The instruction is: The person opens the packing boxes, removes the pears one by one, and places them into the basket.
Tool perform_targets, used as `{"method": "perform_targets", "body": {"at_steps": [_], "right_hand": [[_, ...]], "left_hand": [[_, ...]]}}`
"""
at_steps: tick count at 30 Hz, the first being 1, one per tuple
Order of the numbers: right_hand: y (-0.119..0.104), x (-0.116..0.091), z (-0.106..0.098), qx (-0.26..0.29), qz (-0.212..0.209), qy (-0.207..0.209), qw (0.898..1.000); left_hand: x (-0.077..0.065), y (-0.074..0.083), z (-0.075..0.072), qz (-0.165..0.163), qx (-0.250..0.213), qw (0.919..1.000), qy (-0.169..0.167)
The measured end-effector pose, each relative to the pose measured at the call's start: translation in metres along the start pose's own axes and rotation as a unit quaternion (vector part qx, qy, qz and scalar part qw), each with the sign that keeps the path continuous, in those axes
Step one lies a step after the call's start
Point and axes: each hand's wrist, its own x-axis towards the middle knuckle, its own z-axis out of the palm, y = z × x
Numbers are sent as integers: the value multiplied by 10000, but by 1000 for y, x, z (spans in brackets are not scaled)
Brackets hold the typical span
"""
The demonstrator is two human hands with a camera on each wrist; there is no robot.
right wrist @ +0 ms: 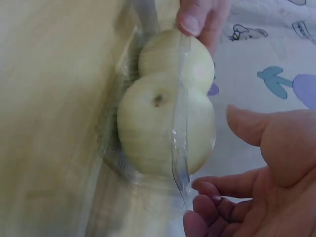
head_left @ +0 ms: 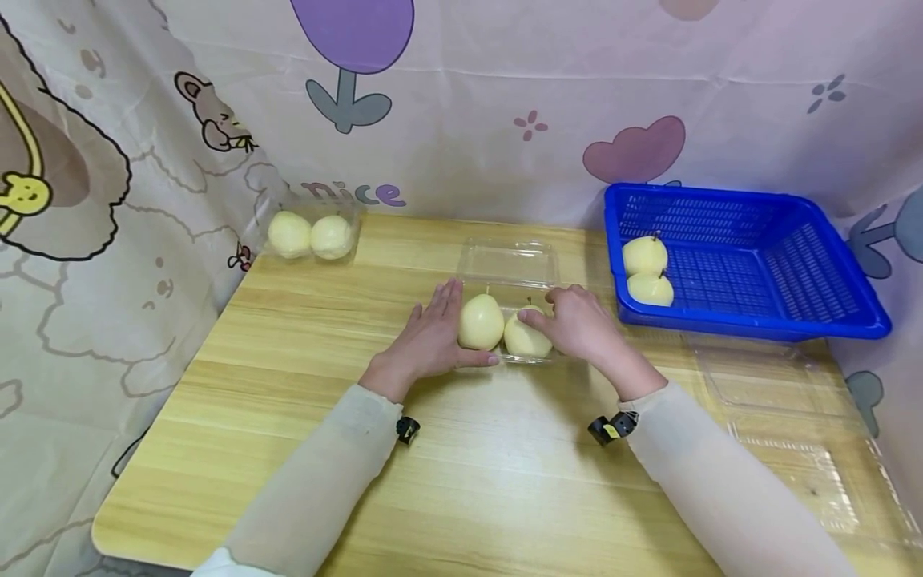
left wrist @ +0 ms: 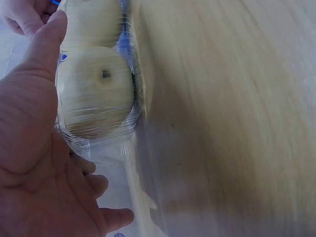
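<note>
Two pale yellow pears (head_left: 481, 322) sit side by side in a clear plastic container (head_left: 530, 358) at mid-table, stems up in the head view. Its clear lid (head_left: 509, 260) lies folded back on the far side. My left hand (head_left: 430, 340) rests against the container's left end with fingers straight and thumb along the near edge. At the right end is my right hand (head_left: 580, 324), its thumb above the right pear (head_left: 526, 335). In the right wrist view, its loosely bent fingertips (right wrist: 195, 224) touch the container's clear rim (right wrist: 180, 148), and the thumb stands apart.
A blue plastic basket (head_left: 750, 324) with two pears (head_left: 644, 256) stands at the back right. Another clear container holding two pears (head_left: 290, 234) is at the back left. Empty clear containers (head_left: 793, 473) lie on the right of the wooden table (head_left: 288, 353). A printed curtain hangs behind.
</note>
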Motion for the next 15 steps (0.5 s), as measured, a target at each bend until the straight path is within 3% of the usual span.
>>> {"method": "perform_targets", "body": {"at_steps": [7,15], "right_hand": [[5,6,-3,-82,1,-564,9984],[6,4,3,-36,-244,-430,9988]], "left_hand": [[0,-1,0,21,-8,10000,31],[0,-1,0,43,65,10000,29]]}}
